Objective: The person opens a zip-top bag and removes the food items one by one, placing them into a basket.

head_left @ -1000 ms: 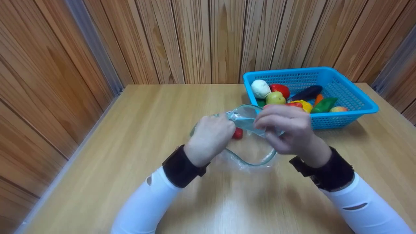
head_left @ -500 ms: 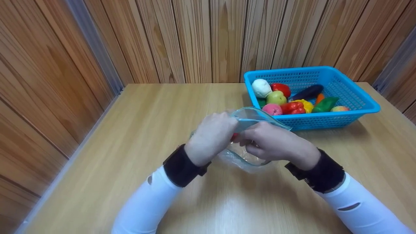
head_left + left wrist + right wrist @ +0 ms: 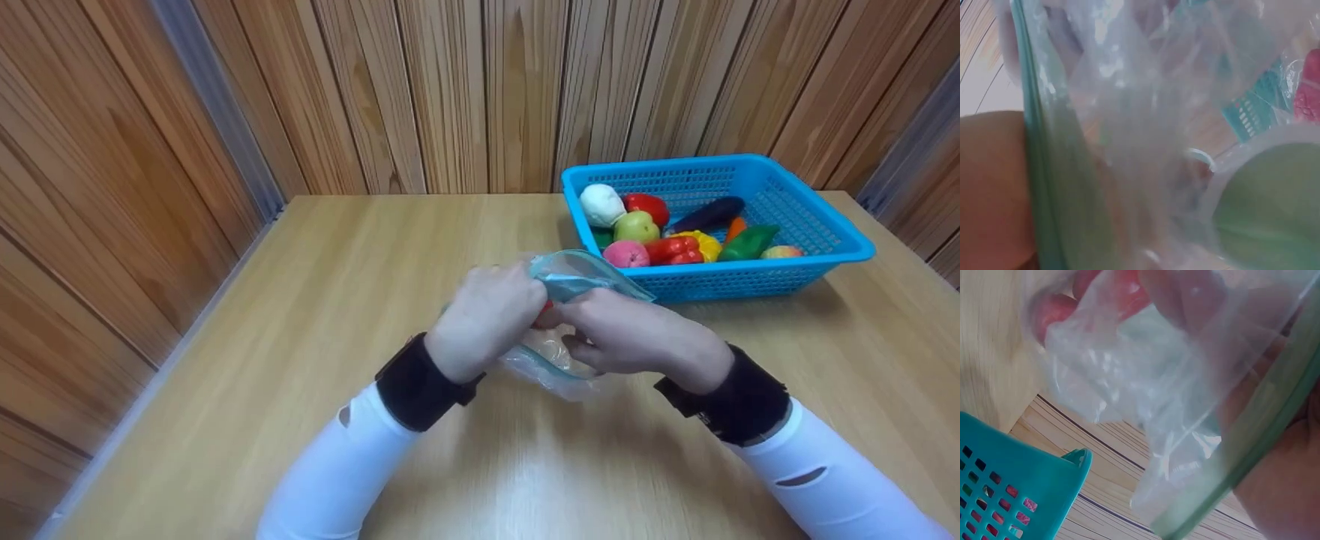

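In the head view my left hand (image 3: pixel 487 319) holds a clear zip bag (image 3: pixel 559 373) by its teal-edged rim, left of the mouth. My right hand (image 3: pixel 637 330) reaches into that mouth from the right, fingers bent inward. At its fingertips a glossy red thing (image 3: pixel 543 316) shows only as a small patch. The right wrist view shows rounded red lumps (image 3: pixel 1055 315) behind the plastic, with the fingers (image 3: pixel 1165 295) against them; whether they are one piece or several, I cannot tell. Cloudy plastic and the zip strip (image 3: pixel 1044 140) fill most of the left wrist view.
A blue perforated basket (image 3: pixel 806 274) stands at the table's back right, just beyond the bag. In it lie a red pepper (image 3: pixel 675 250), an eggplant (image 3: pixel 709 215), a pink fruit (image 3: pixel 627 254) and several other fruits and vegetables. A wooden wall (image 3: pixel 450 97) borders the table (image 3: pixel 360 255).
My right hand has come down from the bag's upper right rim, moving left into its mouth to the red thing. Part of the bag's mouth has narrowed. The left hand stays nearly still.
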{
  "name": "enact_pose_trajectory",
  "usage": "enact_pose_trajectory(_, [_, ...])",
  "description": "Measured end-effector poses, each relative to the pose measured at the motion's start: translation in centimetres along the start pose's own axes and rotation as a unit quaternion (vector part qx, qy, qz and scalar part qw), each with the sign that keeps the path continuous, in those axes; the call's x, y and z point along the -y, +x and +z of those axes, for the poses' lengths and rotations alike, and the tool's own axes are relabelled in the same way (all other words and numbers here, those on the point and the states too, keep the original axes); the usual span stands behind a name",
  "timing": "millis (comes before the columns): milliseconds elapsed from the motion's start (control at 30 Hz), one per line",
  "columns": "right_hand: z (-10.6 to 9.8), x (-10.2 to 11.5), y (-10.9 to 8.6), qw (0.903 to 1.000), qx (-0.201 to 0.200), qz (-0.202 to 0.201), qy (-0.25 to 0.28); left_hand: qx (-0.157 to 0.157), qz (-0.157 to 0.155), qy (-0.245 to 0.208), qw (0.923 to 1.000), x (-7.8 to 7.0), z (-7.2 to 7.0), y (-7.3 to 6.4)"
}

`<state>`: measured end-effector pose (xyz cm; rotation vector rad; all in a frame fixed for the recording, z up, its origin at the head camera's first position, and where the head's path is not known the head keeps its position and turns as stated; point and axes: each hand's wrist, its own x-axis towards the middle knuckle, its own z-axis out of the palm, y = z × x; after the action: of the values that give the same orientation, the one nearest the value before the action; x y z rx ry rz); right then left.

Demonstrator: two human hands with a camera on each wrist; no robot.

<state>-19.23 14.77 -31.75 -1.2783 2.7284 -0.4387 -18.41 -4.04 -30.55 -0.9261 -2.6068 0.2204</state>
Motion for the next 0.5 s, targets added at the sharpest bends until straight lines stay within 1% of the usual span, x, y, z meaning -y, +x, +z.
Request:
enact_pose_trajectory(67, [0.1,0.0,0.0,0.9999,0.007,0.012,0.000,-0.015,0.017,0.004,0.9997,0.0,0.0,0.2])
enact_pose_trajectory(100, [0.2,0.1,0.0,0.9998,0.010,0.017,-0.004,-0.014,0.023,-0.001,0.9996,0.0,-0.1,0.3])
enact_pose_trajectory(200, [0.6,0.1,-0.2,0.9990,0.019,0.035,-0.019,0.010,0.037,-0.044,0.9983,-0.1,-0.4,0.5])
enact_pose_trajectory(267, [0.9,0.0,-0.2,0.9985,0.021,0.038,-0.032,0.029,0.044,-0.082,0.9953,-0.2,-0.6,0.6])
enact_pose_trajectory(333, [1.2,-0.2,-0.3,0.9981,0.026,0.040,-0.039,0.035,0.051,-0.105,0.9925,-0.4,-0.8,0.6])
enact_pose_trajectory(433, [1.5,-0.4,-0.4,0.9978,0.035,0.040,-0.041,0.027,0.070,-0.115,0.9906,-0.6,-1.0,0.6])
enact_pose_trajectory(500, [1.6,-0.4,-0.4,0.9972,0.041,0.048,-0.040,0.017,0.085,-0.107,0.9904,-0.6,-0.9,0.6])
